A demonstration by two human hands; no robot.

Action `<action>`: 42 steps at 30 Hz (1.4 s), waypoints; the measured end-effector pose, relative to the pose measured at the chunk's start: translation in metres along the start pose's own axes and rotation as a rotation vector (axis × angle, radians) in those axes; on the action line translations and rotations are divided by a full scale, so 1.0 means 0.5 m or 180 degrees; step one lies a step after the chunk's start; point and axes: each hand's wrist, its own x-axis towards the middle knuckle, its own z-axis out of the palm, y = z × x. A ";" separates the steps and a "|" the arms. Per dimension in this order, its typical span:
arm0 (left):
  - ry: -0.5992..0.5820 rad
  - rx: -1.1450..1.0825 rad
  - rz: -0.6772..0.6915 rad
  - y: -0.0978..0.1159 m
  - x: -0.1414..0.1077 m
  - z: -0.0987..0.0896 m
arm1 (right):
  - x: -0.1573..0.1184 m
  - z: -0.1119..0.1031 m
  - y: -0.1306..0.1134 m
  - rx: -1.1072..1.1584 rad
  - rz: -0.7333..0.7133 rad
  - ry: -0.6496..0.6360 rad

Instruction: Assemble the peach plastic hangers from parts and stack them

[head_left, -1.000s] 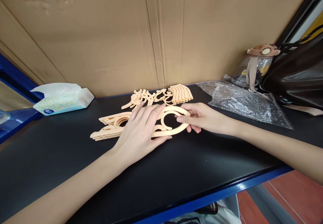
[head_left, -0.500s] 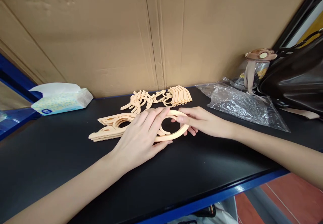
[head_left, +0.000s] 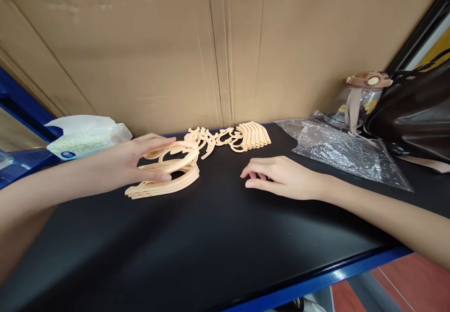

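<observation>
My left hand (head_left: 142, 157) grips a beige plastic folding hanger (head_left: 183, 159) by its left part, with the thumb on the near side and fingers on the far side. This hanger is over a small stack of similar beige hangers (head_left: 165, 187), partly hidden by the hand; whether it touches them I cannot tell. My right hand (head_left: 269, 176) hovers over the black table to the right, holding nothing, its fingers loosely bent and apart. Behind are loose beige hook pieces (head_left: 202, 138) and a neat row of curved beige arm pieces (head_left: 253, 134).
A tissue pack (head_left: 89, 138) stands at the back left. Crumpled clear plastic bags (head_left: 344, 148) lie at the right, before a bottle with a brown lid (head_left: 365, 94) and a dark bag (head_left: 418, 110). Cardboard (head_left: 158, 54) rises behind the black table (head_left: 211, 246), edged in blue.
My left hand has moved left with the hanger, now over the stack. My right hand has let go of the hanger's rounded end and stays at the right.
</observation>
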 end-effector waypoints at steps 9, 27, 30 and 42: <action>-0.0749 -0.0003 0.0183 -0.002 -0.014 0.006 | 0.000 0.008 0.005 -0.0043 -0.0130 -0.0097; -0.0658 0.0096 0.0109 -0.020 -0.015 0.016 | -0.002 0.003 0.005 -0.0266 -0.0173 -0.0156; -0.0679 0.0090 0.0048 -0.019 -0.017 0.017 | -0.003 0.004 0.005 -0.0285 -0.0181 -0.0172; -0.0777 0.0064 -0.0510 0.002 -0.021 0.026 | -0.001 0.006 0.006 -0.0384 -0.0187 -0.0177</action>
